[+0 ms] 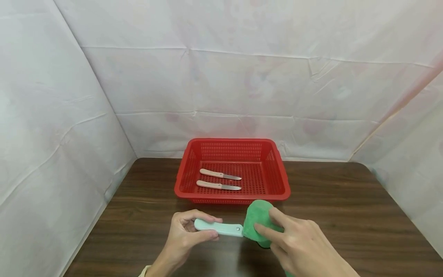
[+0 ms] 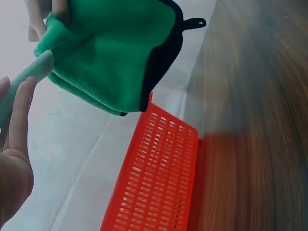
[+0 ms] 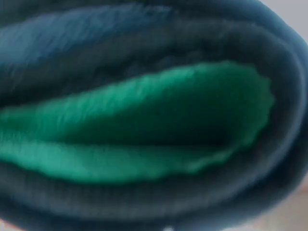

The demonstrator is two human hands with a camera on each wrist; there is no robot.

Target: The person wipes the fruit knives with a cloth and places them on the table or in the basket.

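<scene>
My left hand grips a small knife by its pale mint-green handle, thumb below and fingers above. A green cloth covers the blade, which hardly shows. With its fingers, my right hand pinches the folded cloth at the blade's end of the handle. In the left wrist view, the cloth has a dark edge and a small hanging loop. Dark-edged folds of the cloth fill the right wrist view and hide the right hand there.
Just beyond the hands, a red plastic basket stands on the dark wooden table. Inside lie two small knives, a nearer one and a farther one, both with pale pink handles. White sheeting hangs behind and at the sides.
</scene>
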